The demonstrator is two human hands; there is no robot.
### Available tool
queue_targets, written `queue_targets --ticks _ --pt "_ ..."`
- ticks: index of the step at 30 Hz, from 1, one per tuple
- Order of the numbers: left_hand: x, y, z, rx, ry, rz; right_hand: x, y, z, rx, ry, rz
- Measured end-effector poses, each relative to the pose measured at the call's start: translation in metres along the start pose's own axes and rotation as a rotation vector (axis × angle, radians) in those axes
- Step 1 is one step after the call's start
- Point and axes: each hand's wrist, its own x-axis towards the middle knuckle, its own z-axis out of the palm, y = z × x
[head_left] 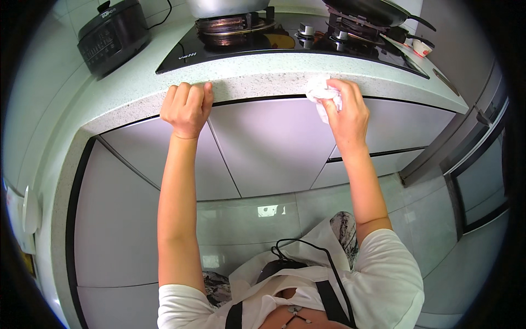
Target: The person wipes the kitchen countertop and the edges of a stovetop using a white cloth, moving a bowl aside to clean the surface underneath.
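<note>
My right hand (pixel 349 112) pinches a crumpled white cloth (pixel 323 94) between thumb and fingers. The cloth lies against the front edge of the speckled pale countertop (pixel 263 82), and part of it hangs over the cabinet front below. Further left, my left hand (pixel 187 109) is closed in a fist at the same edge, with its thumb pointing up. Its curled fingertips are hidden, so whatever they may grip does not show. Behind both hands, a black glass gas stove (pixel 241 57) is set into the countertop.
A silver pot (pixel 227 7) stands on the left burner, a black frying pan (pixel 372 12) on the right one. A black electric cooker (pixel 112 38) sits at the back left. Pale cabinet doors (pixel 268 145) lie below the edge. A knife (pixel 446 81) rests at the far right.
</note>
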Motion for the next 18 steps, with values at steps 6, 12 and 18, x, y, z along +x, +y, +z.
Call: queue_targets --ticks 6,12,18 --pt "-0.005 -0.001 0.002 -0.013 0.009 0.003 0.000 -0.007 0.002 0.073 0.001 0.027" --pt "0.000 0.001 0.004 -0.005 0.062 -0.016 0.019 -0.016 0.008 0.009 0.095 0.071" --pt "0.006 0.001 -0.009 -0.049 -0.040 -0.083 0.016 -0.059 0.055 0.054 0.148 -0.057"
